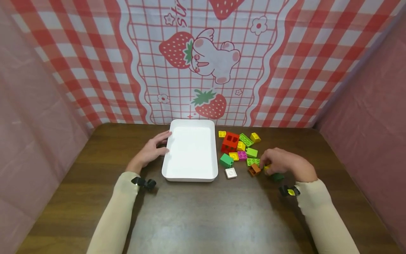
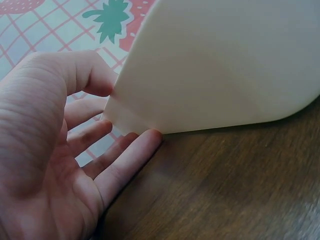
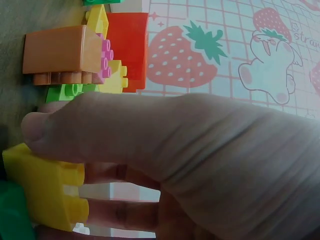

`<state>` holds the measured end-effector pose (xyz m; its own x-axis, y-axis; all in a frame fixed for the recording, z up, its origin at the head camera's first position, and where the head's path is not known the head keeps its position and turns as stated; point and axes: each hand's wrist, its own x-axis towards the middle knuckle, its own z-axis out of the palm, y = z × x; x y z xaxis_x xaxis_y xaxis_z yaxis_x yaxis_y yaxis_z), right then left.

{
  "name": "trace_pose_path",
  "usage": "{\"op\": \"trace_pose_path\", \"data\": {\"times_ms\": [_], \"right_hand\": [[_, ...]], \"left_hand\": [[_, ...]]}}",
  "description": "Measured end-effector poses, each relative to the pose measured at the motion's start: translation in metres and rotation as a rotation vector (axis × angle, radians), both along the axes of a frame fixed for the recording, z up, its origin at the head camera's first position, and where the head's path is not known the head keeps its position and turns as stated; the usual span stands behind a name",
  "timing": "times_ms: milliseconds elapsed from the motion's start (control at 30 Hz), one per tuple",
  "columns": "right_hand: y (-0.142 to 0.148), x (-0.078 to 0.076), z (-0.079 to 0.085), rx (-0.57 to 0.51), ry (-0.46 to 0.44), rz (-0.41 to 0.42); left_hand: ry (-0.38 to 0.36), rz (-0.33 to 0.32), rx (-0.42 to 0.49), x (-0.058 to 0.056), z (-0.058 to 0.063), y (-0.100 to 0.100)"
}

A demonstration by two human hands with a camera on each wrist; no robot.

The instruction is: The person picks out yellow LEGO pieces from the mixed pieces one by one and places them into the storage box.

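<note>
My left hand (image 1: 152, 150) rests at the left side of a white tray (image 1: 215, 165). Its fingertips touch the tray's outer wall (image 2: 200, 70), with the fingers loosely extended. Over at the right of the toy bricks, my right hand (image 1: 280, 162) bends down with curled fingers around a yellow brick (image 3: 37, 187). The thumb lies along that brick's edge, and the other fingers are partly hidden behind it. A dark green brick (image 1: 277, 177) sits right beside the yellow one. Just left of the right hand, a brown brick (image 1: 254, 170) lies on the table.
Several more bricks lie between tray and right hand: a red windowed block (image 1: 229, 143), a green brick (image 1: 226, 160), a magenta brick (image 1: 242, 156), a white square piece (image 1: 231, 173), and yellow and lime ones. A strawberry-print cloth (image 1: 203, 95) hangs behind the wooden table (image 1: 203, 218).
</note>
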<state>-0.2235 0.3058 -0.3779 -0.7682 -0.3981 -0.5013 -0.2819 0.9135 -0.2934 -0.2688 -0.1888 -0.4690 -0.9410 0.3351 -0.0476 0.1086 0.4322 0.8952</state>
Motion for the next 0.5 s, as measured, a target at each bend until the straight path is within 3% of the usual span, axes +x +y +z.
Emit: {"op": "trace_pose_path", "data": {"times_ms": [500], "right_hand": [[-0.0024,0.0002,-0.0013,0.017,0.0,-0.019]], "left_hand": [[-0.009,0.0,-0.002,-0.0011,-0.0012,0.0001]]}}
